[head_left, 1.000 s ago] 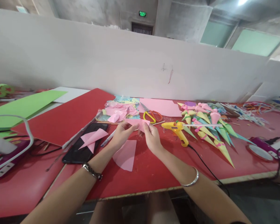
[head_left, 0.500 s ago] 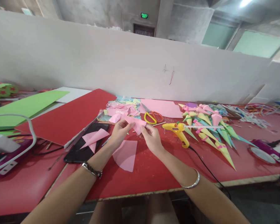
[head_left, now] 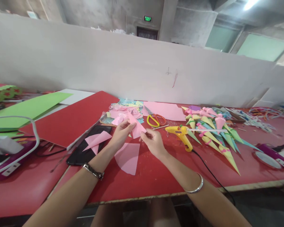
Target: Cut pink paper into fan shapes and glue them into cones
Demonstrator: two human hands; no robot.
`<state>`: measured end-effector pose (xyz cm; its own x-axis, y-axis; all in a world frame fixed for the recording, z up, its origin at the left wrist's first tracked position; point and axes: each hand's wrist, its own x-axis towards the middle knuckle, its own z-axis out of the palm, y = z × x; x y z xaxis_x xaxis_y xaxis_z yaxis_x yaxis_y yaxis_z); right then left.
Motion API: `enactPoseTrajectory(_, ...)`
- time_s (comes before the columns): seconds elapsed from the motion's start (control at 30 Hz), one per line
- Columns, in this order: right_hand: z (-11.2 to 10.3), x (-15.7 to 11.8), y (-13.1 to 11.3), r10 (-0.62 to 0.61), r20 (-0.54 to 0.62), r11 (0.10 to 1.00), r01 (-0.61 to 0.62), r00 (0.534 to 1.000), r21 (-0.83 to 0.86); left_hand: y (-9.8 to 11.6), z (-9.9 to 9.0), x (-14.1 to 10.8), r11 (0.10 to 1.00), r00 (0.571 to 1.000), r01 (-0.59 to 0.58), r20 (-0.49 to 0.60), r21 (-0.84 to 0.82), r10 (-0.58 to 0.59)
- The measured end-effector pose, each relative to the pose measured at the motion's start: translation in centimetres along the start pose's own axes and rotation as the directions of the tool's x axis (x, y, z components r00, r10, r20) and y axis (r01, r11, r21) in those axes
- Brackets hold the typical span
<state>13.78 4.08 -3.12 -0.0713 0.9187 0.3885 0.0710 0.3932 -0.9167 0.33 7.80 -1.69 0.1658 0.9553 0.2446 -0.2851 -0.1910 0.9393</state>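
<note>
Between my two hands is a piece of pink paper [head_left: 136,126], partly rolled and held above the table. My left hand [head_left: 121,133] pinches its left side, thumb in front. My right hand [head_left: 153,141] pinches its lower right corner between thumb and fingertips. Below them a flat pink paper sector [head_left: 129,158] lies on the red table. Two curled pink paper pieces [head_left: 97,141] rest on a black phone [head_left: 73,156] left of my left hand. Beyond my hands are scissors [head_left: 153,120] with yellow and orange handles, beside a pile of pink scraps [head_left: 124,111].
A yellow hot glue gun [head_left: 181,135] lies right of my right hand, its cord running over the front edge. Behind it is a heap of paper cones [head_left: 213,123]. Red board [head_left: 71,118] and green sheets [head_left: 38,107] cover the left. Purple power strips [head_left: 14,164] stand at both sides.
The pink paper has turned more upright and looks more curled. My right hand has shifted slightly down along its edge. The view has tilted a little.
</note>
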Motion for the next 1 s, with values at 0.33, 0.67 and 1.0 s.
enactPoseTrajectory(0.33, 0.1, -0.5, -0.1, 0.007, 0.113, 0.998, 0.000, 0.994, -0.063, 0.8, -0.2, 0.4, 0.996, 0.999, 0.000, -0.050, -0.091, -0.004)
enactPoseTrajectory(0.67, 0.0, -0.5, -0.5, -0.016, 0.111, 0.995, 0.026, 0.994, -0.092, 1.1, -0.9, 0.8, 0.996, 0.991, -0.003, -0.132, -0.089, -0.008)
enactPoseTrajectory(1.0, 0.0, -0.5, -0.5, -0.017, 0.114, 0.992, 0.031, 0.993, -0.119, 0.4, -1.6, 1.1, 1.000, 0.986, -0.018, -0.164, -0.016, 0.015)
